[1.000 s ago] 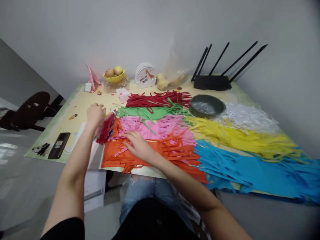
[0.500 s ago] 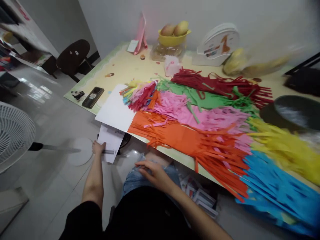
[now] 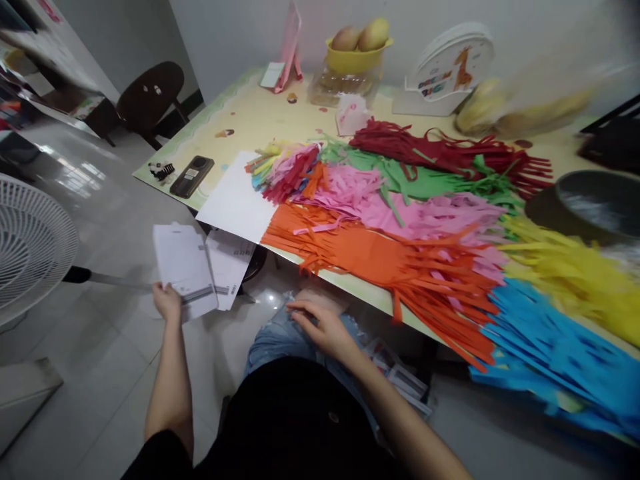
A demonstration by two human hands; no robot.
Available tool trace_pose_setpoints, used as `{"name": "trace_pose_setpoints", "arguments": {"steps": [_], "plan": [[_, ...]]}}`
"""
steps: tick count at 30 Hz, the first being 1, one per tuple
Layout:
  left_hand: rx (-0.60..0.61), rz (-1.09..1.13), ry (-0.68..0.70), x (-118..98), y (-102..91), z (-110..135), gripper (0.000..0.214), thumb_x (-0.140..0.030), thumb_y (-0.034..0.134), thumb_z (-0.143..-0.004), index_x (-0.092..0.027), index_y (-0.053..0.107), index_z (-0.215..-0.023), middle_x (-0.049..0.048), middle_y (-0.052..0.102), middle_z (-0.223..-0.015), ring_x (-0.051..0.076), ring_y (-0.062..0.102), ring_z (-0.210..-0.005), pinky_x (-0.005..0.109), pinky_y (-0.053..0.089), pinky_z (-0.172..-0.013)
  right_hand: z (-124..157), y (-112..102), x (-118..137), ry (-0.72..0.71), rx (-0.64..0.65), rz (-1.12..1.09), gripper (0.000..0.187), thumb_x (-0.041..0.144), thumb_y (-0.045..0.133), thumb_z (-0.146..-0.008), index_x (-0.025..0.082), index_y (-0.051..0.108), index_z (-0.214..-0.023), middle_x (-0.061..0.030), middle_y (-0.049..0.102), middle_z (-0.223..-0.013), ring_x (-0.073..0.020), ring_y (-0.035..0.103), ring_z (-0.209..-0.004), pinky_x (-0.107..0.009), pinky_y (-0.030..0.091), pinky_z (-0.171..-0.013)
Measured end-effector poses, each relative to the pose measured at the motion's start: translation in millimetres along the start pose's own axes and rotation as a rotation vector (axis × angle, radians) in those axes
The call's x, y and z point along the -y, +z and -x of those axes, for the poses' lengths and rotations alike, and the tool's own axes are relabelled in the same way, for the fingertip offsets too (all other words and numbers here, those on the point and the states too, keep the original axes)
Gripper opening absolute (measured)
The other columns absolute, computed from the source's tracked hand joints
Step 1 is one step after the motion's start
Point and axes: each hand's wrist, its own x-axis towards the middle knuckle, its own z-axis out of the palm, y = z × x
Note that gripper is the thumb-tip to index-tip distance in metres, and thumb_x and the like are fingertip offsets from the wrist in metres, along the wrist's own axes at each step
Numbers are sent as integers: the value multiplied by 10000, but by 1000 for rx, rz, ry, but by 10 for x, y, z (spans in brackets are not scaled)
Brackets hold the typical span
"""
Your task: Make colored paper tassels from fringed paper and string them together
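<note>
My left hand (image 3: 167, 301) is down beside the table, below its edge, closed on the lower corner of a white printed sheet (image 3: 184, 268). A second white printed sheet (image 3: 231, 267) hangs just right of it, under the table edge. My right hand (image 3: 320, 325) lies on my knee in blue jeans, fingers stretched out, holding nothing. On the table above lie fringed paper sheets: orange (image 3: 370, 260), pink (image 3: 400, 213), green (image 3: 425, 180), dark red (image 3: 440, 153), yellow (image 3: 575, 280) and blue (image 3: 560, 353). A mixed-colour paper tassel (image 3: 287, 170) rests on a white sheet (image 3: 235, 200).
A black phone (image 3: 192, 176) lies near the table's left edge. A yellow bowl of fruit (image 3: 357, 50), a round giraffe-print holder (image 3: 447, 67) and a dark bowl (image 3: 585, 203) stand further back. A white fan (image 3: 30, 247) stands on the floor at left, a dark chair (image 3: 150, 93) beyond.
Both hands left the table: the left dropped below the edge and pulled a white printed sheet out to the left, the right settled on my knee. The view swung left and down.
</note>
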Motion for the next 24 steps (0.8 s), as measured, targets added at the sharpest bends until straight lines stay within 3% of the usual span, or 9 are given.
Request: {"name": "trace_pose_setpoints", "arguments": {"steps": [3,6,9,11,13,15,18,21,24], "plan": [[-128,209,121,74,-534,239,216,-286,503,-973,-173,498,-1157,68,608,-1010,213,638,-993,383,540,-906,-41,-19,60,-15,-43,-10,316,354,549,-951,177,715,-1154,-124,761,-1130,-219,735,-944,-391,591,-889],[-84,414,286,4,-732,697,233,-397,550,-916,-226,449,-1037,-10,531,-815,164,610,-763,280,523,-710,-108,-44,196,-79,-150,-105,468,449,625,-923,180,642,-1307,-154,668,-1339,-247,675,-1160,-420,555,-1001],[152,548,438,-215,-500,1278,345,-510,656,-840,-233,485,-953,-49,486,-693,119,534,-583,219,451,-552,-123,-169,297,-134,-196,-310,709,632,698,-832,199,574,-1380,-151,601,-1447,-272,602,-1306,-421,521,-1073],[381,589,528,-428,-229,1641,337,-520,671,-843,-226,530,-928,-35,530,-683,120,566,-581,217,471,-549,-67,-335,288,-64,-259,-392,725,734,674,-792,179,639,-1258,-146,693,-1307,-276,681,-1169,-410,566,-996],[600,635,610,-696,13,1918,314,-493,678,-859,-226,574,-986,11,626,-779,140,643,-675,237,532,-623,46,-543,222,36,-407,-396,679,770,651,-783,163,697,-1084,-124,759,-1116,-262,726,-999,-395,595,-902],[724,742,696,-1018,164,2088,409,-457,683,-877,-264,546,-1210,70,684,-1046,163,693,-850,275,574,-744,191,-737,130,77,-525,-368,636,751,680,-771,160,723,-1000,-102,772,-1040,-254,728,-952,-385,594,-884],[762,865,861,-1526,235,2190,630,-460,675,-899,-330,370,-1436,112,578,-1365,189,675,-1060,316,569,-865,373,-891,4,70,-550,-365,608,714,736,-742,164,743,-1002,-88,773,-1058,-248,725,-983,-378,580,-923],[768,852,974,-1884,229,2230,568,-489,652,-925,-287,403,-1394,99,612,-1254,178,666,-1005,286,544,-819,443,-874,-80,91,-588,-405,622,730,729,-734,170,740,-1005,-84,774,-1063,-244,724,-981,-386,581,-925],[729,796,1013,-2007,247,2264,503,-479,638,-943,-258,435,-1347,58,613,-1106,127,618,-833,228,476,-685,444,-813,-126,110,-604,-430,632,759,714,-724,175,738,-963,-77,774,-1020,-243,724,-957,-384,591,-894]]}}
